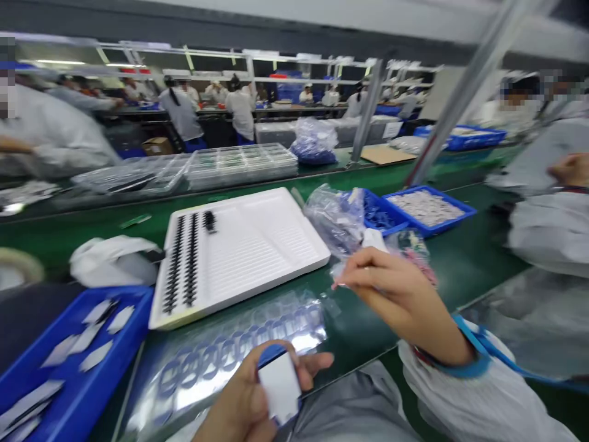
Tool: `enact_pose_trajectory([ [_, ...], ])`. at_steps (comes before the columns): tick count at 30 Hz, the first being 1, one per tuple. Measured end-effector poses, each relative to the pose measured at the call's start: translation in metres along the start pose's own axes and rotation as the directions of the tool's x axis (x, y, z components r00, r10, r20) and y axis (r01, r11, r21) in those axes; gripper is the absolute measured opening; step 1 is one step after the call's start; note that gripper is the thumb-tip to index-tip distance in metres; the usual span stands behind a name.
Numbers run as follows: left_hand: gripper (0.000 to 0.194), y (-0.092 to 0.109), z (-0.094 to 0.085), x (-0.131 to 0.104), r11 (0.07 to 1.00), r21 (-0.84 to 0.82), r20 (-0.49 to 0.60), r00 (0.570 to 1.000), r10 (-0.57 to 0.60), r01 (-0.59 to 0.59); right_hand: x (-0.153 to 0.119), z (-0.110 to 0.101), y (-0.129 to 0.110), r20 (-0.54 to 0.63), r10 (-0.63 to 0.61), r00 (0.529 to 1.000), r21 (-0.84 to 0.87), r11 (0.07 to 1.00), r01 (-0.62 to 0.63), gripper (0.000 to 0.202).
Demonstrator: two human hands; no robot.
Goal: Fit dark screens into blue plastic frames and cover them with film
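Lying centre-left of frame: white ribbed plastic tray [257, 245], small black toothed parts [190, 270] in columns at its left end. Lower left, blue plastic bin [105, 380] with flat white-and-black pieces [87, 336]. Right of centre, shallow blue tray [448, 223] of small white pieces [427, 207]. Left hand [245, 396], bottom centre, grasps flat white blue-edged rectangular piece [280, 388], fingers extending past its right side. Right hand [398, 281] raised right of centre, fingertips drawn close, cannot tell if gripping anything; forearm from lower right

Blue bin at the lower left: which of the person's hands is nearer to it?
Left. The left hand is to the right of the blue bin; the right hand is farther to its right.
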State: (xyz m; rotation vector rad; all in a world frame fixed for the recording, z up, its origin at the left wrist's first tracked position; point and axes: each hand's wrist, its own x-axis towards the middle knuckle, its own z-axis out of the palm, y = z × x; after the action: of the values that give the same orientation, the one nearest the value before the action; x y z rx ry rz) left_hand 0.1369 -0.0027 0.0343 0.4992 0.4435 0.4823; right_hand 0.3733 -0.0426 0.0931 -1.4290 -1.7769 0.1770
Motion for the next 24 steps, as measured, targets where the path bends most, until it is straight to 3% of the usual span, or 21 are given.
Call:
enact_pose_trajectory([
  [2,0.04,0.0,0.008,0.001,1.0,0.005,0.085,0.996,0.018,-0.018,-0.003,0.011,-0.026,0.027,-0.211,0.977,0.158,0.966,0.205,0.029],
  [4,0.041,0.0,0.011,0.001,0.998,-0.005,0.126,0.991,0.056,-0.056,-0.005,0.018,-0.039,0.042,-0.28,0.959,0.294,0.921,0.256,0.036],
  [7,0.04,-0.001,0.008,0.001,0.993,-0.031,0.135,0.984,0.115,-0.111,-0.006,0.023,-0.044,0.122,-0.246,0.962,0.349,0.918,0.191,0.037],
  [13,0.039,-0.001,0.004,0.001,0.998,0.011,0.181,0.982,0.059,-0.062,-0.009,0.027,-0.042,0.178,-0.22,0.959,0.19,0.964,0.186,0.027],
  [18,0.039,0.0,0.005,0.003,0.999,0.034,0.154,0.988,0.03,-0.036,-0.017,0.03,-0.045,0.242,-0.208,0.948,0.129,0.975,0.181,0.017],
  [24,0.041,0.001,0.007,0.003,0.999,0.042,0.089,0.996,0.028,-0.032,-0.016,0.032,-0.048,0.295,-0.203,0.934,0.081,0.979,0.187,0.028],
])
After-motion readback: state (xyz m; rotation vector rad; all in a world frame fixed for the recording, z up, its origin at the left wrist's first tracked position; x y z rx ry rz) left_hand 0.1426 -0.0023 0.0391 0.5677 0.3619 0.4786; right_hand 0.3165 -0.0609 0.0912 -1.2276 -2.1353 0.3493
